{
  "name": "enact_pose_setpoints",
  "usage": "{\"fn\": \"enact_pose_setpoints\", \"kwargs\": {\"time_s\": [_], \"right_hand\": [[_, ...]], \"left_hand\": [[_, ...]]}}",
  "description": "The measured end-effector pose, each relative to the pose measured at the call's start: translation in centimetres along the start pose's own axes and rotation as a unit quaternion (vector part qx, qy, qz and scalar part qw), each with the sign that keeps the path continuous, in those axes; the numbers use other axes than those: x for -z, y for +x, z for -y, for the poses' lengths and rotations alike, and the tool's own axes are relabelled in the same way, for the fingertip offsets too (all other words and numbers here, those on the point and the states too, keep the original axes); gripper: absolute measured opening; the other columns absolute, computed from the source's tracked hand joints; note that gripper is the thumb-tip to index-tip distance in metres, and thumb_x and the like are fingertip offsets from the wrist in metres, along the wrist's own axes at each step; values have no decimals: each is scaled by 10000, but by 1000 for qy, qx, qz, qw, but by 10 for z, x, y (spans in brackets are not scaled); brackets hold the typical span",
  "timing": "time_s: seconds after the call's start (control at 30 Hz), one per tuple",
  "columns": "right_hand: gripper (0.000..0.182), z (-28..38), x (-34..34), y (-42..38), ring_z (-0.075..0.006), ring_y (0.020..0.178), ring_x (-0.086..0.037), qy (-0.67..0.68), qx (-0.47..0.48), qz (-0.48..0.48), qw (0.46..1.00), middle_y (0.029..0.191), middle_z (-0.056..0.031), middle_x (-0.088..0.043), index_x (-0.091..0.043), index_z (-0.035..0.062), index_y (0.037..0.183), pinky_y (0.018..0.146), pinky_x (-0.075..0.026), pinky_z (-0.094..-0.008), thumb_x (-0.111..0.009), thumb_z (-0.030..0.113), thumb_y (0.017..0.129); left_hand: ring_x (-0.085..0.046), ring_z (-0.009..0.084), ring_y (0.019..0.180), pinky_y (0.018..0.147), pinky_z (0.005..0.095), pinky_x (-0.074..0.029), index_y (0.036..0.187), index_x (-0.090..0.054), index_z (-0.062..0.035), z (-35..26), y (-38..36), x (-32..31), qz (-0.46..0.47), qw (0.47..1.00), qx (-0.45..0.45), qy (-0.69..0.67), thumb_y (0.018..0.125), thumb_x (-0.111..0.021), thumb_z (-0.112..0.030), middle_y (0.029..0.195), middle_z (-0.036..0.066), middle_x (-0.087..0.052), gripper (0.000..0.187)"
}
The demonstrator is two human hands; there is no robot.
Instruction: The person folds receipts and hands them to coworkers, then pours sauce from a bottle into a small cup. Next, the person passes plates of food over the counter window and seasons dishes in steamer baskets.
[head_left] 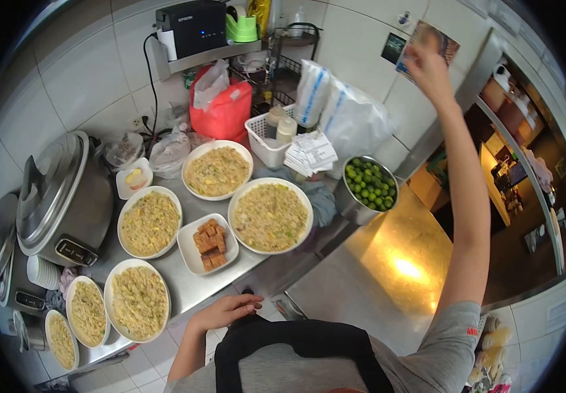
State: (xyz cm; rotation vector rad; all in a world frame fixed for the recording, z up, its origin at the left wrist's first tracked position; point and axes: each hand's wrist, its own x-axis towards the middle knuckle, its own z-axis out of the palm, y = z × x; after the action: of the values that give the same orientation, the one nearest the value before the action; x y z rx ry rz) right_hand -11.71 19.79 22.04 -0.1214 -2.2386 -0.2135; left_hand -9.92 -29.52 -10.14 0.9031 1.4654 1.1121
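Observation:
My right hand [428, 71] is raised at the end of a stretched arm, in front of a small colour picture [452, 49] on the tiled wall. Its fingers are curled together over the picture's left part, and what they hold, if anything, is hidden. Low in front of my body, my left hand [220, 312] hangs with fingers loosely stretched and nothing in it. The nearest things to it are a white dish of browned blocks [194, 261] and a plate of fried rice [140, 300] on the steel counter.
Several more plates of fried rice [271, 215] stand along the steel counter [198, 302]. A steel pot of green limes [370, 185] sits at its right end, beside a white basket [268, 152]. Rice cookers [76, 196] are at left; a pass-through opening [473, 196] is at right.

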Motion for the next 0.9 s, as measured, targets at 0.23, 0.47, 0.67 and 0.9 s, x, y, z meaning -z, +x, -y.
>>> {"fn": "enact_pose_setpoints", "kwargs": {"time_s": [0.23, 0.47, 0.67, 0.9], "right_hand": [[248, 35, -176, 127, -327, 925, -582, -13, -40, 88, 995, 940, -152, -629, -596, 22, 932, 772, -469, -406, -608, 174, 737], [521, 13, -292, 232, -362, 999, -547, -95, -76, 82, 989, 1039, -235, -568, -464, 61, 1183, 834, -460, -433, -657, 214, 723], [578, -13, -354, 280, -366, 1058, -512, -114, -120, 117, 979, 1171, -223, -503, -423, 97, 1233, 868, -442, -465, -661, 252, 730], [423, -63, -366, 289, -323, 967, -561, -146, 13, -102, 984, 1041, -205, -584, -562, 77, 1125, 837, -444, -392, -578, 331, 787]], "left_hand": [[-528, 212, 1067, 927, 315, -392, 1237, -417, 44, -35, -21, 80, -182, 957, -141, -175, 899, -466, -118, 1141, 143, -552, 378], [-553, 241, 1027, 903, 342, -409, 1208, -439, 51, -46, -37, 136, -326, 904, -149, -233, 863, -500, -118, 1103, 172, -568, 389], [-571, 248, 984, 880, 353, -427, 1187, -455, 50, -35, -33, 159, -413, 874, -109, -233, 835, -549, -200, 1064, 176, -583, 442], [-570, 251, 978, 882, 365, -422, 1188, -457, 45, -28, -19, 172, -399, 881, -81, -238, 831, -567, -237, 1070, 174, -581, 468]]}}
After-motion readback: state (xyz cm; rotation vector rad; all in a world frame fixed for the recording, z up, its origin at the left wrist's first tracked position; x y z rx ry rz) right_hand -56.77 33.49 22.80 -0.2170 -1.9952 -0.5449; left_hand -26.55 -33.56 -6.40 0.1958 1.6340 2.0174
